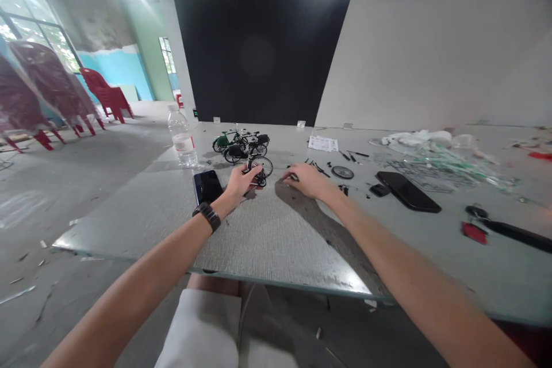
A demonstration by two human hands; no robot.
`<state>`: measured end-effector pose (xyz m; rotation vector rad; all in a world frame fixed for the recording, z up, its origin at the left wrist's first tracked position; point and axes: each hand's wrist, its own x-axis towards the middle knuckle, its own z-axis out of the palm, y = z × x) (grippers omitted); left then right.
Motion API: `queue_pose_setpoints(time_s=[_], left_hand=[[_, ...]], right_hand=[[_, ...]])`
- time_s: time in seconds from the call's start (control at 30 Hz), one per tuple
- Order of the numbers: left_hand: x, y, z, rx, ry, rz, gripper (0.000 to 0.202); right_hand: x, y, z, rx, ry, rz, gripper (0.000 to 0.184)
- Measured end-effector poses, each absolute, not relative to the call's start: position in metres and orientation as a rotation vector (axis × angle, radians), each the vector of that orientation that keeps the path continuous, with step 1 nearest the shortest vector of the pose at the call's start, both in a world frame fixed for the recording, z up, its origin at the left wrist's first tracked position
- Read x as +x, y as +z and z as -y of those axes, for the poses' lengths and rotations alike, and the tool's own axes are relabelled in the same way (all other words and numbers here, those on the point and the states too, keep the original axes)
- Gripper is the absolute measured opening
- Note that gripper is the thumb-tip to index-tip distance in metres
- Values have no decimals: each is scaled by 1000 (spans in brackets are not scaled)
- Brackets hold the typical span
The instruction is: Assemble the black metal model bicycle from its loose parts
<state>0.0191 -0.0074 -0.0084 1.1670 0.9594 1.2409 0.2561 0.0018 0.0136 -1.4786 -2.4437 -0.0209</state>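
Observation:
My left hand (242,183), with a dark watch on its wrist, is closed on a partly built model bicycle (261,167) whose spoked wheel points up and away. To its right, my right hand (303,177) is at the tabletop with thumb and fingers pinched together. Whatever lies between those fingertips is too small to make out. Just behind the left hand stand several finished model bicycles (235,142), dark and green. Small black parts (318,168) and a loose spoked wheel (342,172) lie beyond and to the right of my right hand.
A water bottle (183,138) and a phone (207,186) are at the left. On the right lie a black phone (407,191), plastic bags with part frames (448,155), and a black-handled tool (513,231). An instruction sheet (323,144) lies near the back panel (267,57).

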Motion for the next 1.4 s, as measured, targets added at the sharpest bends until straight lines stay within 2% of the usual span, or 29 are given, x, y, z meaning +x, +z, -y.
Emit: queue_pose_setpoints(time_s=[0.3, 0.7, 1.03, 1.4], left_hand=[[18, -8, 9, 1200, 1231, -950, 31], [19, -7, 10, 1222, 1199, -943, 33], [19, -10, 8, 1266, 1118, -971, 36], [19, -7, 11, 1337, 1076, -918, 35]], right_hand=[[244, 12, -1, -1436, 57, 2502, 15], [244, 5, -2, -1458, -30, 2528, 11], [238, 31, 15, -1266, 16, 2223, 23], [205, 27, 31, -1112, -411, 2270, 26]])
